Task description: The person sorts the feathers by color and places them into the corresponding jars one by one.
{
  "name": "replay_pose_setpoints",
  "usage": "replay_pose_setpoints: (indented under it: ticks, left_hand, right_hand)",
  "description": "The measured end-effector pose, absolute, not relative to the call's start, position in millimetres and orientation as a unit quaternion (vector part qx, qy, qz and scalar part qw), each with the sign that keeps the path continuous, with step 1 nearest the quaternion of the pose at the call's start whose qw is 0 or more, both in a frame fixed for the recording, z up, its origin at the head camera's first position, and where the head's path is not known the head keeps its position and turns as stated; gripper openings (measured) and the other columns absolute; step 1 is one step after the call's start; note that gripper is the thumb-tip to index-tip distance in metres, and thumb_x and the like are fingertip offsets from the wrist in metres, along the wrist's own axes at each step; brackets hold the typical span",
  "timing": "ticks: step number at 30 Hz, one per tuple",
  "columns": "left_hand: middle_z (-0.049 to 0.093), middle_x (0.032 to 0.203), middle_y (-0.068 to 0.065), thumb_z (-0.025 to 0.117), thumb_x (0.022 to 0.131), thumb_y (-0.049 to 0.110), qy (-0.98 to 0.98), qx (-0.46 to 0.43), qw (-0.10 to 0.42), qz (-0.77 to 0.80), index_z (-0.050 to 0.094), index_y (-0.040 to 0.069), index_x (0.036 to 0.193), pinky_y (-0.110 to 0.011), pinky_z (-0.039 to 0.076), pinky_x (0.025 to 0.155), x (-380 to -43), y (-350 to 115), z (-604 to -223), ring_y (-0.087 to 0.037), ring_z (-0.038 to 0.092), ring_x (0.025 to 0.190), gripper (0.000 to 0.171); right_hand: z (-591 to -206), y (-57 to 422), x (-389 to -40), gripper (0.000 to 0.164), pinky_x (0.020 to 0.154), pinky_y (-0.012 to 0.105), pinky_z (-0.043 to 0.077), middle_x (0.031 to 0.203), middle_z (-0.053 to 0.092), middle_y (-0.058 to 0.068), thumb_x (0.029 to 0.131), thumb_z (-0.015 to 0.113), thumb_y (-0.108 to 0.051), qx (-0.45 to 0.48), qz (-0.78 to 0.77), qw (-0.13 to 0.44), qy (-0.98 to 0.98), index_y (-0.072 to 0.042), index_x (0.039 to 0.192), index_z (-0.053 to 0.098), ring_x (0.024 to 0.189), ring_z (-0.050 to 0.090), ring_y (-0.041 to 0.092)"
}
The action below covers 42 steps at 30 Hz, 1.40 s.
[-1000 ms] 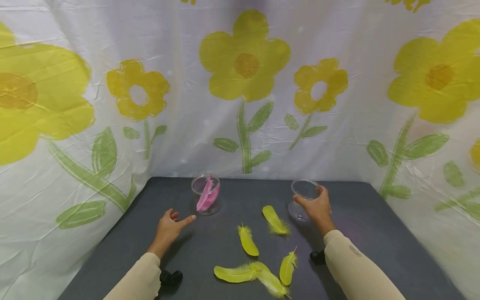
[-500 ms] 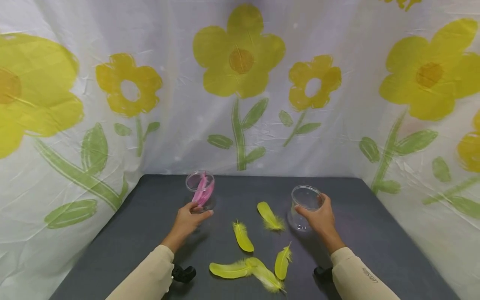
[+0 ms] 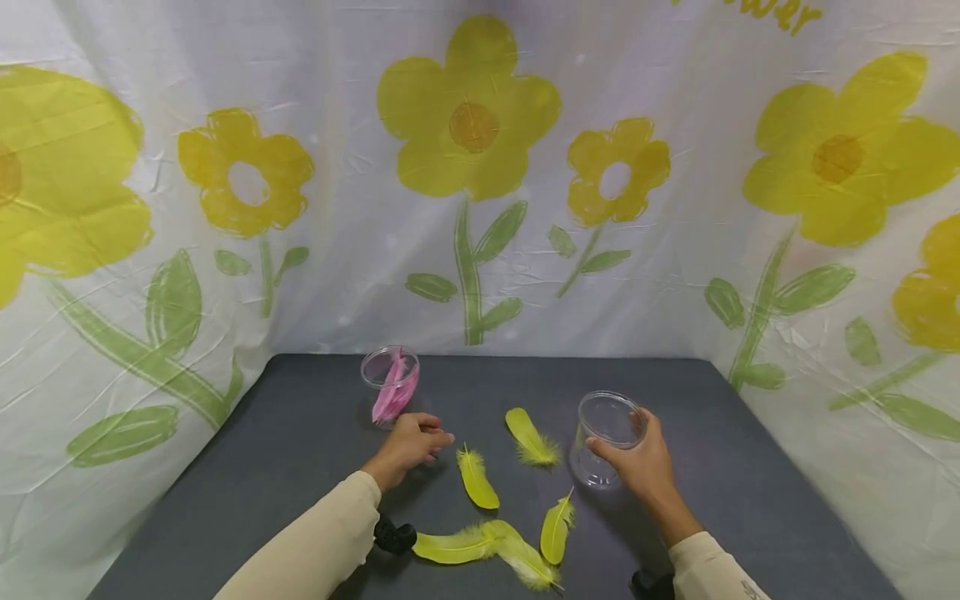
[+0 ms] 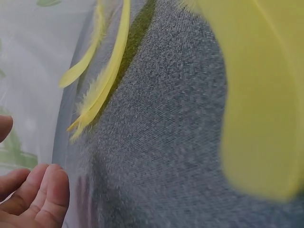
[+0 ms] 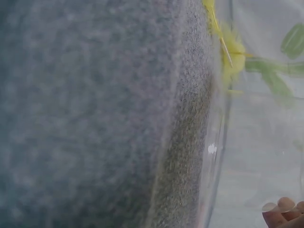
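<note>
In the head view my right hand [image 3: 643, 460] grips a clear plastic cup [image 3: 592, 454] from its right side, thumb in front, and nothing lies inside the cup. My left hand [image 3: 411, 450] hovers over the dark table with fingers loosely bent and nothing in them. Its fingertips come close to a small yellow feather [image 3: 477, 477]. Another yellow feather [image 3: 532, 437] lies nearer the cup. The left wrist view shows the fingers [image 4: 54, 197] apart from the yellow feathers [image 4: 104, 80]. In the right wrist view only fingertips [image 5: 285, 205] show at the lower corner.
Behind my left hand stands a second clear cup [image 3: 392, 385] holding pink feathers [image 3: 395, 392]. More yellow feathers [image 3: 453, 546] lie toward the front of the table [image 3: 247, 500], one [image 3: 557, 531] just left of my right forearm. A flower-printed white curtain [image 3: 337, 250] surrounds the table.
My left hand has moved right, from beside the pink-feather cup to near the yellow feathers. My right hand has brought its clear cup a little nearer to me.
</note>
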<state>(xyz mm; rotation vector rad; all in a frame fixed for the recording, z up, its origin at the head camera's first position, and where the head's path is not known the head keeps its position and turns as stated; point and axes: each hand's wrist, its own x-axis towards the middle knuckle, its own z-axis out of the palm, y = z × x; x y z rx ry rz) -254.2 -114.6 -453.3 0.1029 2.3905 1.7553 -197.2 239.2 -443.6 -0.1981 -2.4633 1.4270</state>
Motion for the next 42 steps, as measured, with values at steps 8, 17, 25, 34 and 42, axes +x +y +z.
replay_pose_setpoints:
  ticks: [8, 17, 25, 34, 42]
  left_hand:
    - [0.064, 0.103, -0.016, 0.069, 0.087, 0.002, 0.784, 0.066, 0.128, 0.604, 0.052, -0.015, 0.124, -0.041, 0.055, 0.073, -265, -102, -455, -0.03, 0.064, 0.087, 0.044]
    - [0.062, 0.105, -0.024, 0.061, 0.082, -0.016, 0.725, 0.092, 0.194, 0.654, 0.05, -0.017, 0.125, -0.04, 0.056, 0.072, -282, -105, -471, -0.028, 0.066, 0.081, 0.044]
    - [0.063, 0.102, -0.022, 0.063, 0.084, -0.013, 0.701, 0.079, 0.219, 0.674, 0.052, -0.016, 0.124, -0.039, 0.056, 0.072, -294, -107, -477, -0.026, 0.066, 0.079, 0.042]
    - [0.067, 0.096, -0.019, 0.067, 0.082, -0.008, 0.713, 0.094, 0.228, 0.656, 0.056, -0.014, 0.12, -0.037, 0.056, 0.068, -301, -105, -479, -0.023, 0.065, 0.074, 0.04]
    - [0.067, 0.084, -0.015, 0.07, 0.082, -0.007, 0.732, 0.109, 0.212, 0.638, 0.064, -0.014, 0.108, -0.035, 0.056, 0.062, -297, -99, -478, -0.02, 0.063, 0.065, 0.028]
  right_hand:
    - [-443, 241, -192, 0.105, 0.101, 0.055, 0.034, 0.144, 0.035, 0.025, 0.074, 0.085, -0.033, -0.064, 0.508, 0.143, -0.847, 0.002, 0.148, 0.02, 0.13, 0.035, 0.04]
    - [-446, 239, -193, 0.105, 0.101, 0.054, 0.034, 0.144, 0.036, 0.024, 0.073, 0.086, -0.032, -0.056, 0.513, 0.145, -0.844, 0.003, 0.148, 0.022, 0.129, 0.036, 0.039]
    - [-449, 241, -193, 0.105, 0.1, 0.056, 0.034, 0.145, 0.035, 0.023, 0.073, 0.086, -0.031, -0.054, 0.51, 0.148, -0.846, 0.001, 0.148, 0.02, 0.13, 0.035, 0.039]
    - [-447, 242, -193, 0.105, 0.102, 0.054, 0.032, 0.144, 0.036, 0.023, 0.072, 0.086, -0.033, -0.06, 0.511, 0.136, -0.847, 0.001, 0.147, 0.022, 0.13, 0.035, 0.038]
    - [-445, 241, -192, 0.104, 0.102, 0.054, 0.031, 0.143, 0.037, 0.025, 0.073, 0.086, -0.029, -0.055, 0.515, 0.141, -0.844, 0.003, 0.147, 0.021, 0.131, 0.035, 0.039]
